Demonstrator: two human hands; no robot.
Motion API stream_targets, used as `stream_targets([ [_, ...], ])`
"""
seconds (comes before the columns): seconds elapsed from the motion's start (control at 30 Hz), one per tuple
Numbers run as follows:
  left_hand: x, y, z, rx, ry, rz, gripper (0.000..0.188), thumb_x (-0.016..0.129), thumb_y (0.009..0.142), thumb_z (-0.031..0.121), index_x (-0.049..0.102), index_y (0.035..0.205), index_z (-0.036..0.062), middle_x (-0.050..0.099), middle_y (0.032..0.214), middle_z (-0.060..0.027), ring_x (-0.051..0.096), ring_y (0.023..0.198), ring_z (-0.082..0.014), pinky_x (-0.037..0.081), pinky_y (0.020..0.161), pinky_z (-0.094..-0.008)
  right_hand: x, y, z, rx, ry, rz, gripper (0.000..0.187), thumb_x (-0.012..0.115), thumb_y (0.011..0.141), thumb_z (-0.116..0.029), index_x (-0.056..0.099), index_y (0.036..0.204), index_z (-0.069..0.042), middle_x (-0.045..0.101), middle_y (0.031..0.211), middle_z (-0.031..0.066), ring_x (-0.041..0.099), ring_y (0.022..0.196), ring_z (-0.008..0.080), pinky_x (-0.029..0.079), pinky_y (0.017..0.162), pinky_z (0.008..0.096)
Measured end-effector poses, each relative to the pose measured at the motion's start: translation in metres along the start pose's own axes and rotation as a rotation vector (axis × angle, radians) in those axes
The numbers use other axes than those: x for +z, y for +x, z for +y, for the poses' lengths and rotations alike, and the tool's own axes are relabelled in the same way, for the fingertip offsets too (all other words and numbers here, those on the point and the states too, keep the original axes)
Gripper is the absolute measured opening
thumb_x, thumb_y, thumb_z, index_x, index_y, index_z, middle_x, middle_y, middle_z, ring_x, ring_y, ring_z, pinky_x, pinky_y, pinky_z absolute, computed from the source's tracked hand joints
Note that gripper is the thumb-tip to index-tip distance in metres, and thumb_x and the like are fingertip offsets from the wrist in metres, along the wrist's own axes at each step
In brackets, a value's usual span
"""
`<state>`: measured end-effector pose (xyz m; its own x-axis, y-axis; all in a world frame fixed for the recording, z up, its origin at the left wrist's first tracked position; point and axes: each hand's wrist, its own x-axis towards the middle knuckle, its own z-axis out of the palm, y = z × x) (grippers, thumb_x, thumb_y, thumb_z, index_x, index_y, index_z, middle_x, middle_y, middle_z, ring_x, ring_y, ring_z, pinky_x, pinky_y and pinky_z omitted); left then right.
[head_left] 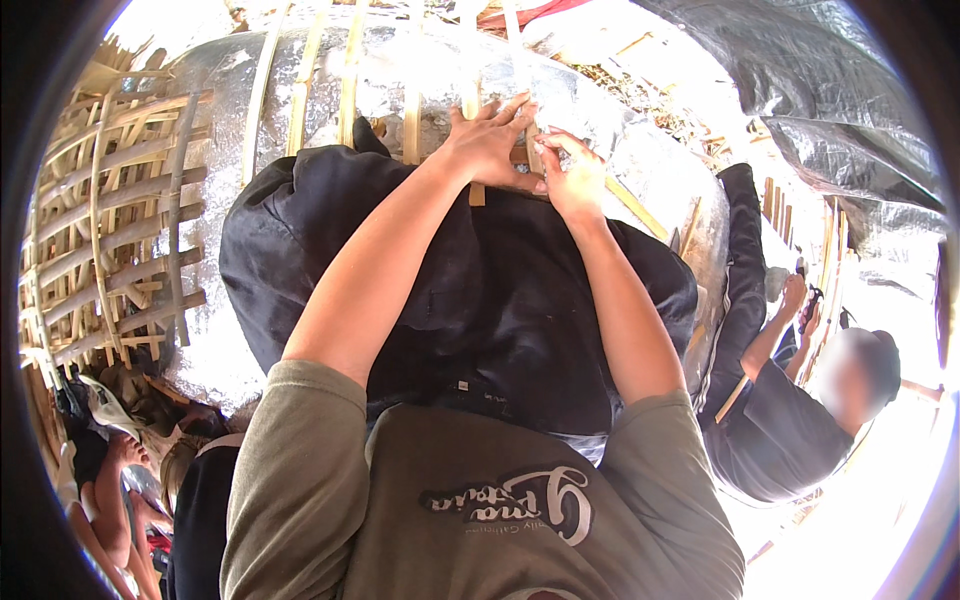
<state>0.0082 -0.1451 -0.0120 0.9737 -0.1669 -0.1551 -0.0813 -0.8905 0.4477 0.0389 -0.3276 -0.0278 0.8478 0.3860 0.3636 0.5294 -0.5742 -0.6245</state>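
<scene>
Several pale bamboo strips run away from me side by side, over my dark-trousered lap and the silvery sheet beyond. My left hand lies across the strips with its fingers spread and its thumb reaching toward my right hand. Close beside it, my right hand has its fingers bent against an upright bamboo strip, which seems pinched between thumb and fingers. A short crosspiece shows partly between the hands; most of it is hidden under my left hand.
A woven bamboo lattice stands at the left. Another person sits at the right, hands on a dark tool beside more strips. Part of someone else's arm shows at the lower left. Dark plastic sheeting hangs at the upper right.
</scene>
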Motion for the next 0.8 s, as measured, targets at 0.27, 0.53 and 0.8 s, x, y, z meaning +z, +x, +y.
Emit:
stream_targets([
  [0.27,0.0005,0.0003,-0.0004,-0.006,0.01,-0.007,0.135,0.076,0.059,0.083,0.019,0.163,0.0196,0.013,0.17,0.0006,0.023,0.154,-0.0332,0.019,0.114,-0.0783,-0.005,-0.0005,-0.006,0.072,0.083,-0.059,0.007,0.071,0.09,-0.008,0.073,0.095,-0.004,0.077,0.103,0.0103,0.075,0.095,0.0227,0.058,0.083,0.0336],
  [0.53,0.0031,0.0011,-0.0021,-0.001,0.03,0.004,0.135,0.074,0.058,0.085,0.019,0.163,0.0199,0.015,0.17,0.0002,0.024,0.153,-0.0339,0.02,0.113,-0.0785,-0.0074,-0.0006,-0.0128,0.071,0.099,-0.066,0.007,0.07,0.091,-0.009,0.073,0.096,-0.004,0.078,0.102,0.0091,0.076,0.091,0.0213,0.058,0.082,0.0322],
  [0.8,0.0035,0.0021,-0.0016,0.0,0.035,0.0,0.136,0.073,0.058,0.087,0.018,0.163,0.0203,0.015,0.17,0.0003,0.025,0.153,-0.0345,0.02,0.114,-0.0787,-0.0066,-0.0005,-0.0075,0.063,0.116,-0.064,0.011,0.068,0.092,-0.012,0.075,0.098,-0.006,0.078,0.1,0.0085,0.076,0.087,0.0237,0.058,0.08,0.0334],
])
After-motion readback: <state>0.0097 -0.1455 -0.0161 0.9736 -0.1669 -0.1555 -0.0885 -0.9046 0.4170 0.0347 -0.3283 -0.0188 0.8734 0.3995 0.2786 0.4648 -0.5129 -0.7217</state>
